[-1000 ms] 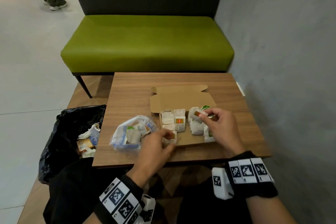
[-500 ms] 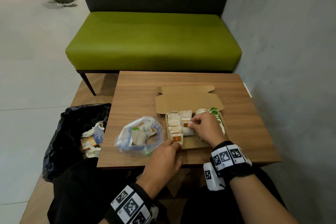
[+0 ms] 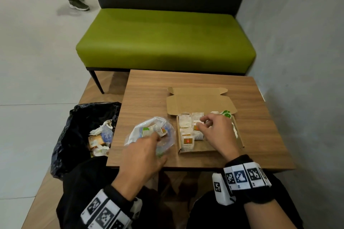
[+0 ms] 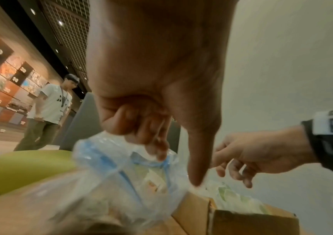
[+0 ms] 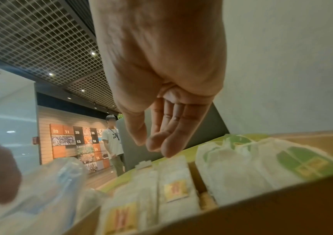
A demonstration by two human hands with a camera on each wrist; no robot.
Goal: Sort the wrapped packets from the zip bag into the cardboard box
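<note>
A: Left hand (image 3: 143, 156) is down on the zip bag (image 3: 150, 132), fingers curled in at its mouth. The left wrist view shows them bent over the plastic, though whether they pinch a packet or just the film, I cannot tell.

B: And the right hand (image 3: 216, 132) hangs over the cardboard box (image 3: 240, 141). The right wrist view has its fingers loose and nearly straight, holding nothing.

A: Where are the wrapped packets?

B: Split. Several packets (image 3: 186, 122) stand in rows in the box under the right hand, orange labels on the near ones and green ones (image 3: 226, 114) beyond its fingertips. A few more (image 3: 154, 129) sit in the bag, just past the left fingertips.

A: So the step, I'd say, is fetching the next one from the bag. Best to take one packet by its edge and lift it clear of the soft plastic, so the bag doesn't drag along.

B: Then match it by label; the bare floor of the box below the right palm looks free.

A: Surroundings?

B: Wooden table (image 3: 149, 95) under both hands, a green bench (image 3: 165, 41) beyond it, a grey wall out to the right, and a black rubbish bag (image 3: 78, 122) on the floor left of the left hand. Someone is standing further back in the room.
</note>
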